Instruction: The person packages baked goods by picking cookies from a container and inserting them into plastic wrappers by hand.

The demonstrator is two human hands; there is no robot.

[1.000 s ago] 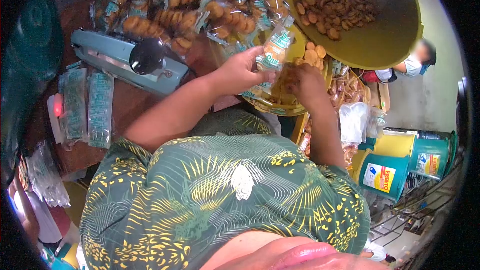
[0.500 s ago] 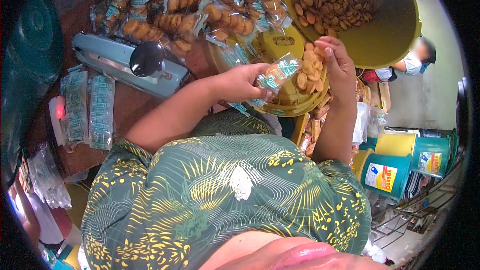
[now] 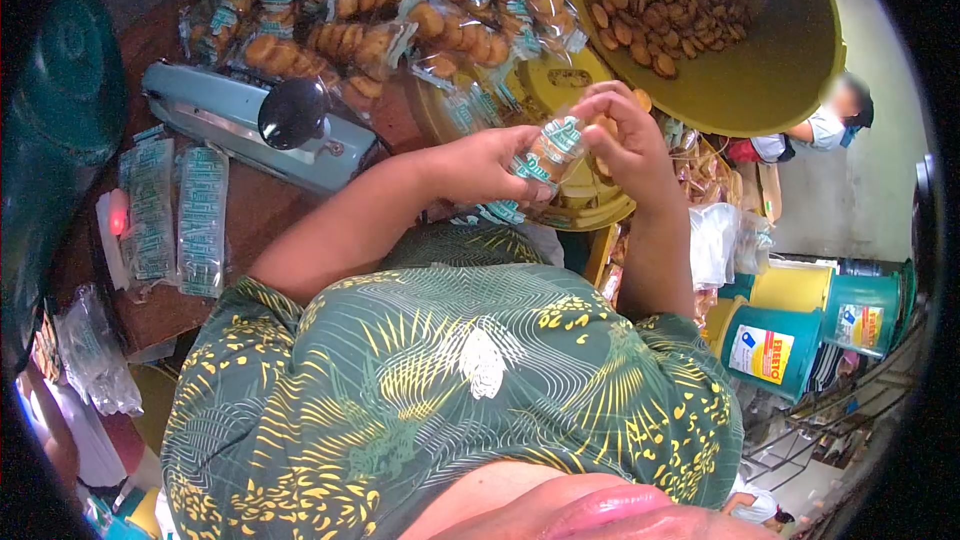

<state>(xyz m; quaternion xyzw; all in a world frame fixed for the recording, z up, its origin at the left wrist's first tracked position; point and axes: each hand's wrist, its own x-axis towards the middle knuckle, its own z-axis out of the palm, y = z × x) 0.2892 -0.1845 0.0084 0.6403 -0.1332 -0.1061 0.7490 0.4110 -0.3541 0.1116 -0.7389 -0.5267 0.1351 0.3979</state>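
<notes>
In my left hand (image 3: 495,172) is a clear plastic bag (image 3: 552,148) with teal print and some cookies inside. My right hand (image 3: 632,145) is at the mouth of this bag, fingers curled round a few round brown cookies (image 3: 603,130). One cookie edge (image 3: 642,99) shows above the knuckles. Behind both hands lies a yellow lid (image 3: 590,212) with more printed bags (image 3: 480,105) on it. Just beyond my right hand stands a tilted yellow bucket (image 3: 790,90) holding many loose cookies (image 3: 670,5).
Filled cookie bags (image 3: 370,15) are heaped at the back. A blue bag sealer (image 3: 240,130) with a black knob lies to the left, near flat printed bags (image 3: 203,220). Teal buckets (image 3: 770,350) stand at right. Another person (image 3: 828,125) is in the background.
My right hand has moved left from beside the cookies to the bag's mouth, its fingers now curled and covering most of them. My left hand keeps the bag in about the same place.
</notes>
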